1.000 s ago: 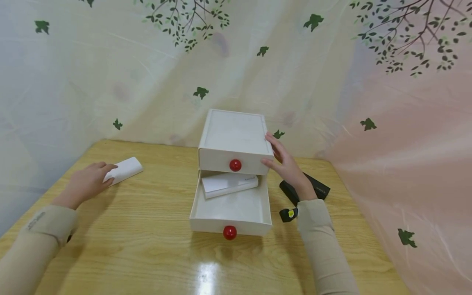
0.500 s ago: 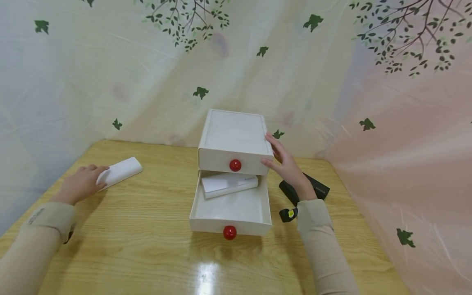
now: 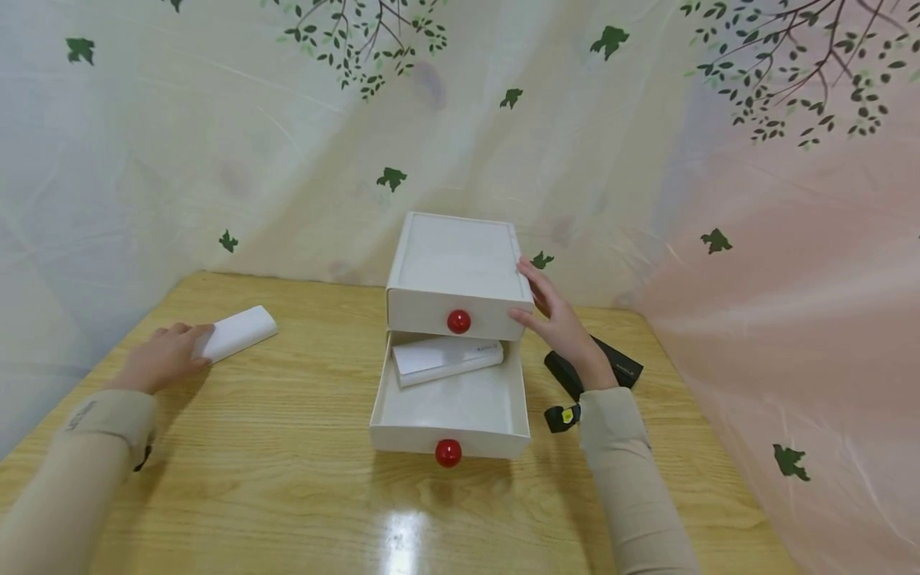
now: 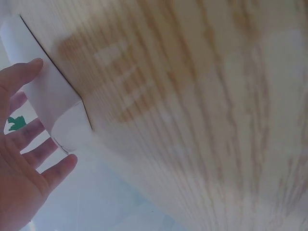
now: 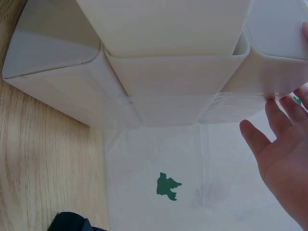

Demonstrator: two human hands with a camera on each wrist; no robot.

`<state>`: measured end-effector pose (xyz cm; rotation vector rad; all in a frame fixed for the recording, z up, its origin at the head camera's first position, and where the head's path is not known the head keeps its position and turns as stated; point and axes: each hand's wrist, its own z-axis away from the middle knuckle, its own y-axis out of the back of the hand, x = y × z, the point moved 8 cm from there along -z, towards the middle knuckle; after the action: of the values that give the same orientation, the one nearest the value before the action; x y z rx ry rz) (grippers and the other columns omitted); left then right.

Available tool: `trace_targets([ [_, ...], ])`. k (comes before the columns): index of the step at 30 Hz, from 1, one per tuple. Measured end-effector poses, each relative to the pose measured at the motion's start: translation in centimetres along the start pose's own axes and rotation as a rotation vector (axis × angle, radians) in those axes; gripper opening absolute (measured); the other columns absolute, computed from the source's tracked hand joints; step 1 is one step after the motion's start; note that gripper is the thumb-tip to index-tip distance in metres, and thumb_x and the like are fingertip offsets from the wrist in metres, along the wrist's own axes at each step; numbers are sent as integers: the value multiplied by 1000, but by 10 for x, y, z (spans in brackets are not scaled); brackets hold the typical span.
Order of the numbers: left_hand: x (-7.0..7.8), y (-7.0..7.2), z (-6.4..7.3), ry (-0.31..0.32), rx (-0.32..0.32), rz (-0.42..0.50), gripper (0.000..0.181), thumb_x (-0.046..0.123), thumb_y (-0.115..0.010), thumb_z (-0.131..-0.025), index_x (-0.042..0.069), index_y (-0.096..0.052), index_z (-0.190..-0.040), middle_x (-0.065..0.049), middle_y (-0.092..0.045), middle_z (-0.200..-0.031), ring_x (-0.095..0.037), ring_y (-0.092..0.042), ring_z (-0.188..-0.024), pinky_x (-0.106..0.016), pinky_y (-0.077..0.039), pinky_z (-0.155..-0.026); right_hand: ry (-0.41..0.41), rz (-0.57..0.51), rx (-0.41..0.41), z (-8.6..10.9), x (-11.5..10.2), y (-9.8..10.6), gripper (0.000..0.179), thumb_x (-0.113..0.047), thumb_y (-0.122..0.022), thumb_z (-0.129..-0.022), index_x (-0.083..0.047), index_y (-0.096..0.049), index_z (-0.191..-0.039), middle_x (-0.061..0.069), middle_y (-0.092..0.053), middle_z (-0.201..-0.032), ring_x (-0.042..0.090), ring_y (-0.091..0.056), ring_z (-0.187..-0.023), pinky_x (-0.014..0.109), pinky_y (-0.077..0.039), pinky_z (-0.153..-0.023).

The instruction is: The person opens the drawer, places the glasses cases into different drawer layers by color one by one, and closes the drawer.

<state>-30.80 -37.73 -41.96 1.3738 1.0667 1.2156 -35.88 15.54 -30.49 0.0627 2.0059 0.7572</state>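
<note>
At the left of the table my left hand [image 3: 164, 358] holds the near end of a white glasses case [image 3: 240, 331], which lies on the wood. The left wrist view shows the thumb [image 4: 34, 67] over one side of this case [image 4: 53, 91], the other fingers along the opposite side. My right hand [image 3: 557, 319] rests against the right front corner of a white drawer unit [image 3: 456, 255] with red knobs, its fingers fairly straight. Below the top drawer, another drawer [image 3: 460, 442] stands pulled out. Inside lies a second white glasses case [image 3: 447, 361], towards the back.
A black glasses case [image 3: 620, 363] lies right of the unit, partly hidden by my right forearm. A small black thing with a yellow mark [image 3: 564, 418] is beside the right cuff. A lower closed section [image 5: 53, 57] shows under the pulled-out drawer. A leaf-printed curtain [image 3: 309, 184] hangs behind.
My left hand has slid back leftward along the white glasses case, then slightly forward again, while the case stays put. The right hand and the drawers have not moved.
</note>
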Motion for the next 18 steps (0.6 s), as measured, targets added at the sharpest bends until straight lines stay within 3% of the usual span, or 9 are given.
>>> trace_targets([
  [11,-3,-4,-2,17,-10,31,63,21,-66,-86,-8,-39,-136,-40,-48,-114,-53,-50,-96,-62,-49,-69,2,-5,1,-1,1,0,70,-13,-60,-95,-20,-24,-154,-4,-8,-165,25,-12,-152,56,-15,-121],
  [18,9,-6,1,4,35,71,67,25,-69,-83,-11,-43,-132,-40,-49,-104,-45,-54,-85,-56,-49,-64,-1,-12,3,0,1,0,70,-13,-60,-95,-21,-24,-154,-5,-9,-165,24,-13,-152,56,-15,-121],
])
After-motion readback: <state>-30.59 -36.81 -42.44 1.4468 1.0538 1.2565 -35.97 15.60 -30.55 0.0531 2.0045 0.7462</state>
